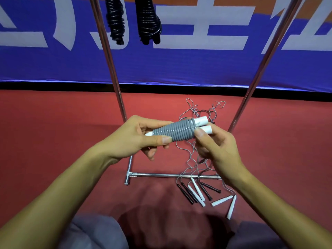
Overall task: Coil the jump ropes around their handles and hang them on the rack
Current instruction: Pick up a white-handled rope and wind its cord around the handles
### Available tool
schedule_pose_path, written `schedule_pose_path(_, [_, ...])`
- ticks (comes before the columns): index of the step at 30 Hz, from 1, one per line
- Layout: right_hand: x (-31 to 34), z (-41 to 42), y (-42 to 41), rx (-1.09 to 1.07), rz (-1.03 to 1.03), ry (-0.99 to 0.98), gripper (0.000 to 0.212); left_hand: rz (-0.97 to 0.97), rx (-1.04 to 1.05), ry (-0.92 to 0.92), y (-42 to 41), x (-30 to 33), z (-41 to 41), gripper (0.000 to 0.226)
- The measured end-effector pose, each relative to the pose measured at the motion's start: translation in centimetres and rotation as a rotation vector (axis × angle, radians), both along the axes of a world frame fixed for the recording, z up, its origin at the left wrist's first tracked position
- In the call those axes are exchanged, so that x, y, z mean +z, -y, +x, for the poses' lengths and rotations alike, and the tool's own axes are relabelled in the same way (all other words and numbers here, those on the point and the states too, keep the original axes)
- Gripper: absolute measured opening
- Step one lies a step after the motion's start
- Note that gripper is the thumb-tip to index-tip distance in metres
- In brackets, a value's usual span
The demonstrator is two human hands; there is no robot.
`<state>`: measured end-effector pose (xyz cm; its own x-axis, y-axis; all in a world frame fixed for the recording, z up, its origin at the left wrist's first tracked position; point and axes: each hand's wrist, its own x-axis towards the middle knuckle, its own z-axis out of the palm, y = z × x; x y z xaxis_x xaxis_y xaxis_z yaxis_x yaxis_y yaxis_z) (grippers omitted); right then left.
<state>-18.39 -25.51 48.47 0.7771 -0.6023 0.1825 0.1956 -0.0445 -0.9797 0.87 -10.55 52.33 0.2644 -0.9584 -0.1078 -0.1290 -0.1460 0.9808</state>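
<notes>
A grey jump rope (pixel 179 131) is coiled tightly around its two white handles, held level in front of me. My left hand (pixel 136 137) grips the narrow left end of the bundle between thumb and fingers. My right hand (pixel 213 144) pinches the right end beside the two white handle tips (pixel 204 124). Two coiled black ropes (pixel 115 20) (pixel 149 20) hang from the top of the metal rack. Loose ropes (pixel 199 159) lie tangled on the red floor, with black handles (pixel 186 194) and white handles (pixel 197 190) near the rack's base bar (pixel 161 175).
The rack's two chrome uprights (pixel 109 56) (pixel 265 56) rise on either side of my hands. A blue banner with white characters (pixel 179 65) hangs behind it. My knees in grey trousers (pixel 93 232) show at the bottom edge.
</notes>
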Motion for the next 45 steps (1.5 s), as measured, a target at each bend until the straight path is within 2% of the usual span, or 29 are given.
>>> schedule_pose_path(6, [-0.1,1.0,-0.8,-0.114,0.423,-0.034,0.041,-0.076,0.122,0.257,0.6,-2.0,-1.5,0.041])
schedule_pose_path(10, [-0.1,1.2,0.2,-0.101,0.336,-0.172,0.045,-0.080,0.189,0.303,0.9,-2.3,-1.9,0.039])
schedule_pose_path(14, [0.4,0.8,1.1,-0.001,0.222,-0.207,0.006,-0.073,0.216,0.294,1.2,-2.3,-1.4,0.037])
schedule_pose_path(16, [0.2,0.5,1.3,0.001,0.153,-0.250,0.015,-0.062,0.220,0.306,1.3,-2.3,-1.4,0.037])
schedule_pose_path(20, [-0.1,0.0,2.0,-0.206,0.013,-0.326,0.005,-0.050,0.243,0.318,1.3,-2.4,-1.2,0.036])
schedule_pose_path(22, [-0.2,-0.1,2.0,-0.258,-0.034,-0.381,0.013,-0.038,0.254,0.346,1.3,-2.4,-1.4,0.035])
schedule_pose_path(26, [0.4,-0.1,1.4,-0.135,0.113,-0.518,0.030,-0.016,0.278,0.424,1.4,-2.2,-1.9,0.034])
schedule_pose_path(29, [1.0,0.0,1.7,-0.081,0.265,-0.520,0.027,-0.011,0.290,0.477,1.3,-1.7,-2.0,0.035])
schedule_pose_path(32, [0.9,-0.1,2.2,0.005,0.259,-0.542,0.025,0.005,0.272,0.523,1.2,-1.7,-1.9,0.032])
schedule_pose_path(36, [0.8,-0.3,2.3,-0.001,-0.006,-0.641,0.037,0.012,0.266,0.533,1.1,-1.8,-1.9,0.034])
schedule_pose_path(40, [0.7,-0.3,2.0,-0.127,-0.331,-0.711,0.018,0.028,0.256,0.559,1.1,-1.8,-2.0,0.027])
schedule_pose_path(42, [0.3,-0.7,1.9,-0.232,-0.747,-0.826,0.018,0.037,0.255,0.572,1.2,-1.8,-2.1,0.031])
schedule_pose_path(44, [-0.2,-1.0,1.9,-0.348,-1.181,-0.778,0.016,0.048,0.247,0.570,1.2,-1.8,-1.9,0.031])
schedule_pose_path(45, [-0.4,-1.1,1.9,-0.369,-1.313,-0.717,0.016,0.060,0.242,0.559,1.2,-1.9,-1.8,0.030])
